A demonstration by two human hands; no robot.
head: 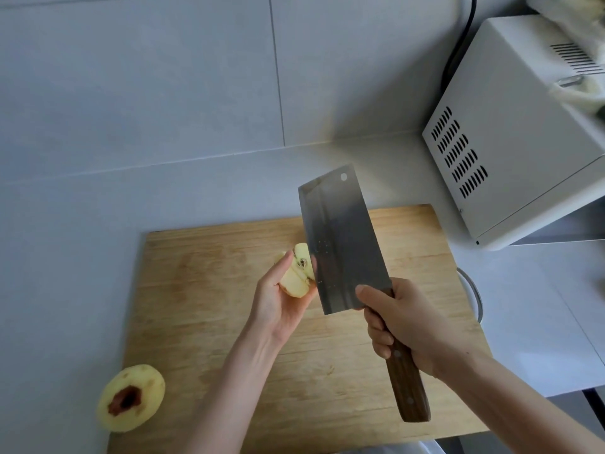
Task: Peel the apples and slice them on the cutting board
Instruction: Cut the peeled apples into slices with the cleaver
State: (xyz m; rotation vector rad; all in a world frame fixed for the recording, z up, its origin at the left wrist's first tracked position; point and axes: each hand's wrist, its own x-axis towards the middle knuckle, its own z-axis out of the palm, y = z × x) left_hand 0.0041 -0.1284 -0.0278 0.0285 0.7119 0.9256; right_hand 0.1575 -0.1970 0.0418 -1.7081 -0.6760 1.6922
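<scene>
My left hand (pixel 278 303) holds a peeled apple piece (pixel 296 273) above the wooden cutting board (pixel 203 290), cut face and core turned up. My right hand (pixel 402 326) grips the wooden handle of a cleaver (pixel 343 240); its broad steel blade points away from me and its left edge touches the apple piece. A second peeled apple (pixel 131 398), with a brown patch of skin on top, lies at the board's near left corner, partly over the edge.
A white microwave (pixel 510 136) stands at the right on the pale counter (pixel 65 240), with a black cable behind it. A round metal rim (pixel 474 296) shows just past the board's right edge. Grey wall tiles run behind.
</scene>
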